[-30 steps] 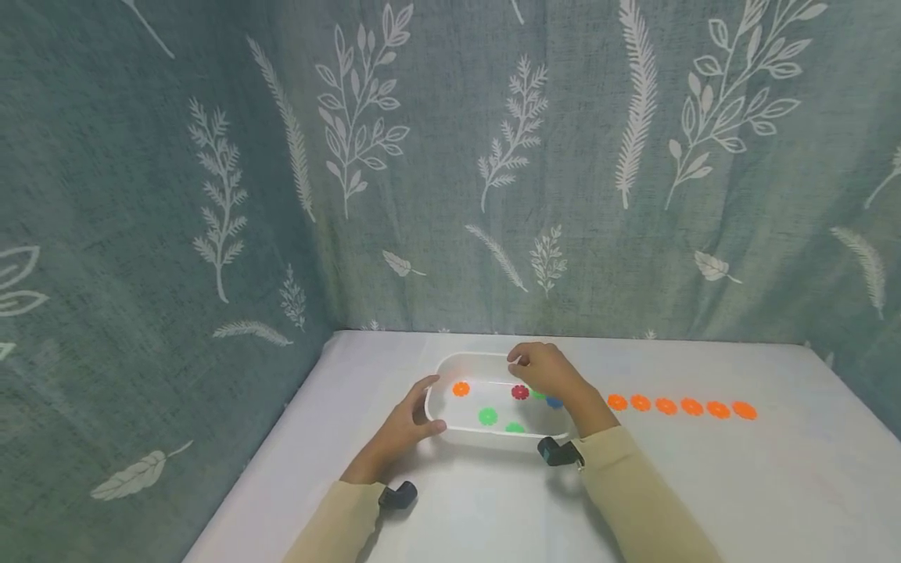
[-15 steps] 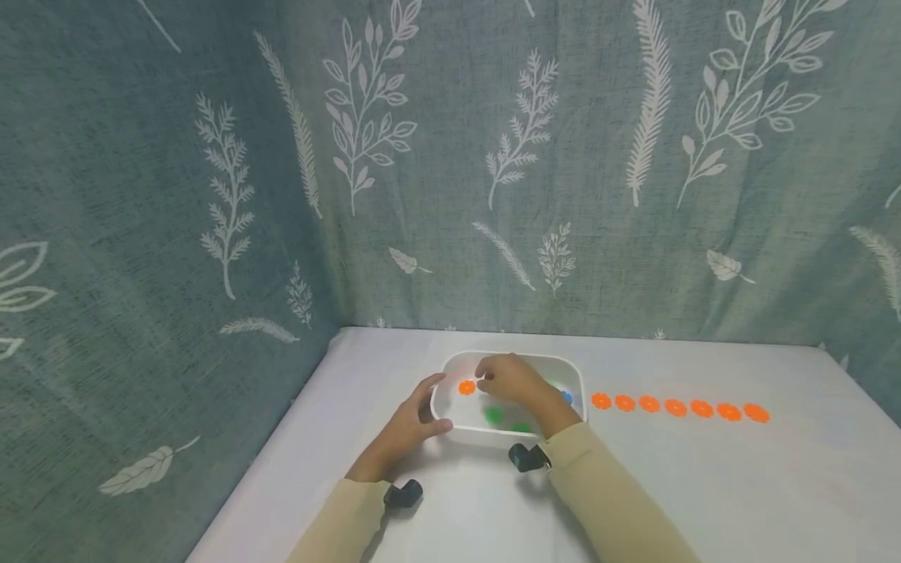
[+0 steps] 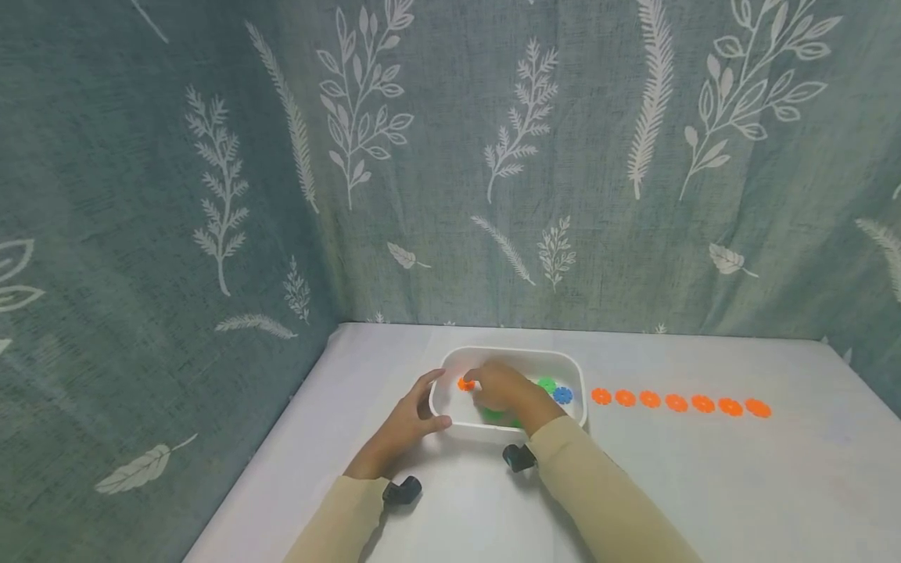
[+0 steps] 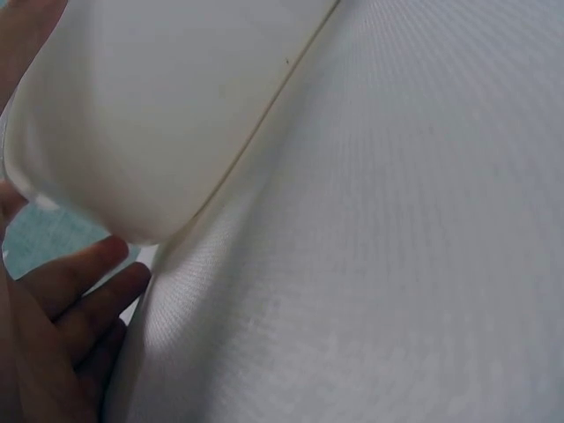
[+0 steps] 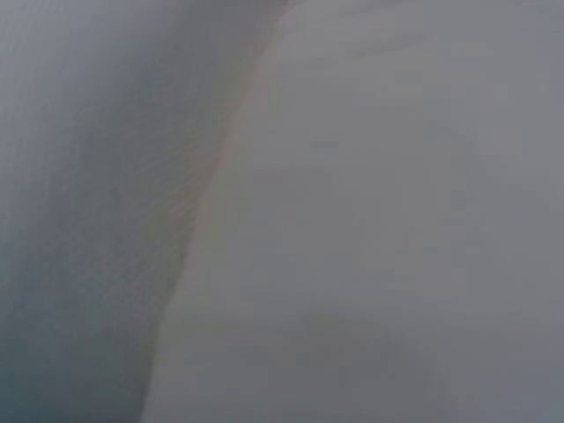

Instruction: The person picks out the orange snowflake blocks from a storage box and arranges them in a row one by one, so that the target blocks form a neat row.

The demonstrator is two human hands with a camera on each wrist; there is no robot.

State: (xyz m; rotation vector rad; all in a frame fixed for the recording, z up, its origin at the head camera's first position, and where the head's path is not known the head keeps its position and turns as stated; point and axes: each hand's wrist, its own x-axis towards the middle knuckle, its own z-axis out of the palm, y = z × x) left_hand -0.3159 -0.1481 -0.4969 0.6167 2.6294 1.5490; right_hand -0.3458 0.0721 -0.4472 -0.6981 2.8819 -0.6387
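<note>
A white oblong tray [image 3: 517, 350] stands on the table. At its left end my left hand [image 3: 403, 424] grips it, thumb at the front side and fingers toward the back rim. In the left wrist view, fingers [image 4: 84, 308] of that hand show beside the tray's pale outer wall [image 4: 176, 106]. My right hand [image 3: 503, 387] reaches inside, blurred, its fingertips right at an orange flower-shaped disc [image 3: 464, 384]; whether they pinch it I cannot tell. Green discs [image 3: 547, 385] and a blue disc [image 3: 562, 395] lie in the tray too. A plain blurred pale surface [image 5: 370, 220] fills much of the right wrist view.
Several orange flower-shaped discs [image 3: 676, 403] lie in a straight row on the white table [image 3: 676, 485], right of the tray. Behind and at the left hangs a grey-green curtain [image 3: 436, 156] with white leaf prints.
My right hand has moved left across the tray to the orange disc, covering a red disc seen earlier. The leftmost disc of the row has come into view. The left hand keeps its hold.
</note>
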